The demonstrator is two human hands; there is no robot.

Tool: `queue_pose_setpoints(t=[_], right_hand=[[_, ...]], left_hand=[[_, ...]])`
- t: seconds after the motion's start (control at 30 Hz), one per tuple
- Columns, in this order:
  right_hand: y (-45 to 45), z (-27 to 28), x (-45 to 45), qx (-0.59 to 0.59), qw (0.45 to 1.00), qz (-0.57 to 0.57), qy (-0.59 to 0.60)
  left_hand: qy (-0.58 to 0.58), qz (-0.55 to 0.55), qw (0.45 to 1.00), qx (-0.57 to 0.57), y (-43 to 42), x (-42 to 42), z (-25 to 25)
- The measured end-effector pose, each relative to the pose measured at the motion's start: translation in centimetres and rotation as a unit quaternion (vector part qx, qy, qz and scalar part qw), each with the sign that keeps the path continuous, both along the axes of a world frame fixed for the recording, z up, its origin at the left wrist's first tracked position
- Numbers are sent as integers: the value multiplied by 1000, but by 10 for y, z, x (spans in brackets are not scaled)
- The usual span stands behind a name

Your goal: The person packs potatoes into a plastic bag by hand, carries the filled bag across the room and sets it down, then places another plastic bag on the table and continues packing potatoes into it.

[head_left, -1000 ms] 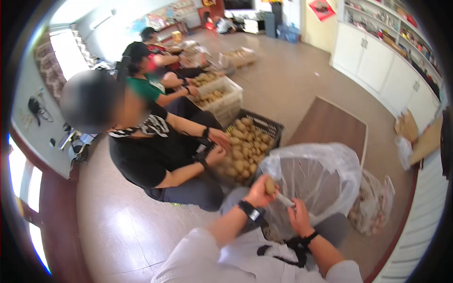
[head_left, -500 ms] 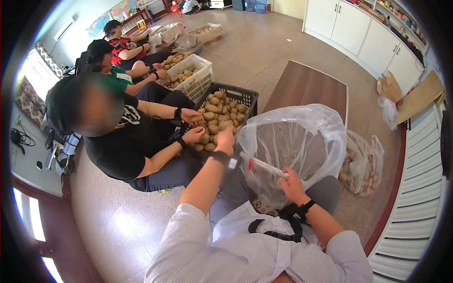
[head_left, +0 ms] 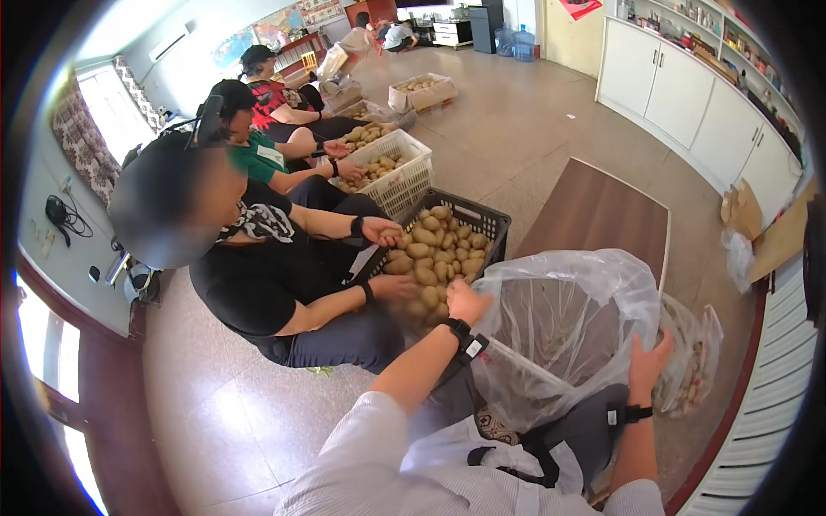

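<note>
My left hand [head_left: 469, 303] is at the left rim of a big clear plastic bag [head_left: 551, 391], beside the near edge of a black crate [head_left: 495, 225] of potatoes [head_left: 426, 249]. Its fingers are bent, and what they hold, if anything, I cannot make out. On the bag's right side, my right hand [head_left: 647, 361] rests against the plastic with its fingers apart. A long whitish stick-like object [head_left: 527, 365] lies slanting across the near side of the bag. The bag stands open between my knees.
At the left sits a person in black [head_left: 249, 284], both hands at the black crate. Two more people sit farther back by a white crate [head_left: 413, 181]. A brown board [head_left: 594, 215] lies beyond the bag; a filled plastic bag [head_left: 688, 370] stands at the right.
My left hand has drawn back from over the potatoes to the bag's rim. My right hand has let go of the white stick-like object and moved to the bag's right side.
</note>
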State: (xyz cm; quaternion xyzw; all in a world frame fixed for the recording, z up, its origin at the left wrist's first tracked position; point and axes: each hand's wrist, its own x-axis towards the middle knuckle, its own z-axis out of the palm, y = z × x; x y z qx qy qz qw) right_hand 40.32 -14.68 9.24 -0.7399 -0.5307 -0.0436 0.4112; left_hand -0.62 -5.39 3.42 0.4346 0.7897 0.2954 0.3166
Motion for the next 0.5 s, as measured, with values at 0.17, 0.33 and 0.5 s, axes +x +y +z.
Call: queue_pose_setpoints(t=[0.17, 0.33, 0.5], right_hand=[[-1, -25, 20, -201, 959, 28, 198], [3, -61, 30, -244, 914, -9, 323], [12, -72, 36, -286, 888, -22, 359]], left_hand=[[108, -3, 985, 134, 14, -6, -29], [44, -112, 993, 6, 23, -7, -30], [125, -152, 980, -8, 27, -4, -37]])
